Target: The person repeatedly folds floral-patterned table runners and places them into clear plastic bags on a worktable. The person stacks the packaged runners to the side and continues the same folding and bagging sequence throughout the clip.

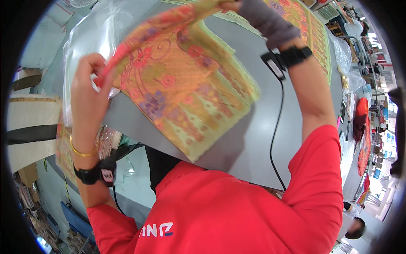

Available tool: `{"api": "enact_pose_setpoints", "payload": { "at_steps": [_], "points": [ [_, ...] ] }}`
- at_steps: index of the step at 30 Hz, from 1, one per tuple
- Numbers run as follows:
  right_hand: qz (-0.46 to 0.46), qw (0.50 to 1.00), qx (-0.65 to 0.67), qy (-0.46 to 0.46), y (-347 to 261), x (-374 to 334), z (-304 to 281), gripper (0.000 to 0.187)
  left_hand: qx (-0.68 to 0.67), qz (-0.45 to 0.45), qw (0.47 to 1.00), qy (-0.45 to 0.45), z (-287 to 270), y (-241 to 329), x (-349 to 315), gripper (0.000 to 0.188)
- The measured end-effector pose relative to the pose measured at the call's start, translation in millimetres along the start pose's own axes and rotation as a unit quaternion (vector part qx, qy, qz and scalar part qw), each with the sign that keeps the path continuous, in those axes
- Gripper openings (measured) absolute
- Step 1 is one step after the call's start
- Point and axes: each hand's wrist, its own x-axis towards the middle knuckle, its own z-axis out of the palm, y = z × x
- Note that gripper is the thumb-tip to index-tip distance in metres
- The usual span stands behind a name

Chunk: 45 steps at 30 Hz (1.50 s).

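The near edge of the smooth grey tabletop [258, 131] runs slantwise in front of your red short-sleeved shirt [241, 211]. Your widest stretch for moving is the grey surface between the cloth and your right forearm, crossed on its right side by a thin black cable [277, 131]. On the far left, a clear, glossy plastic sheet [84, 48] narrows that room, lying right behind your left fingers. At the upper right, another orange-and-yellow patterned cloth [323, 40] spreads along the table beyond your right wrist.

The orange-and-yellow floral cloth with a pale green scalloped border [169, 82] hangs between your hands, raised at its top edge, its lowest corner reaching the table's near edge in this view. Your left hand [94, 76] has thumb and fingers closed on the cloth's reddish left end. Your right hand [230, 6], partly cut off by the top of the view, appears to grip the bunched upper end; its separate fingers are too hidden to tell apart. From that gathered top edge, the cloth fans down toward you, slightly blurred.
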Motion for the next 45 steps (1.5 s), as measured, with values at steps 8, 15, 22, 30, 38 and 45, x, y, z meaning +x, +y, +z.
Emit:
{"api": "enact_pose_setpoints", "payload": {
  "at_steps": [8,15,22,30,38,45],
  "points": [
    [-0.008,0.997,-0.059,-0.056,-12,-164,58,0.028,0.038,0.144,0.967,-0.207,37,60,-125,0.039],
    [-0.060,0.993,-0.089,-0.049,-31,-228,94,0.038,0.004,0.100,0.969,-0.224,69,74,-190,0.043],
    [-0.070,0.970,-0.213,-0.089,-119,-279,107,0.025,-0.140,0.162,0.951,-0.223,34,54,-184,0.019],
    [0.270,0.923,0.214,-0.174,-190,-317,-3,0.026,-0.240,-0.023,0.925,-0.293,-33,67,-46,0.021],
    [0.401,0.884,0.219,-0.098,-67,-324,12,0.034,-0.276,-0.141,0.871,-0.382,135,55,45,0.031],
    [0.123,0.943,-0.306,0.056,-68,-340,80,0.047,0.008,0.211,0.948,-0.239,189,77,-28,0.054]
  ]
}}
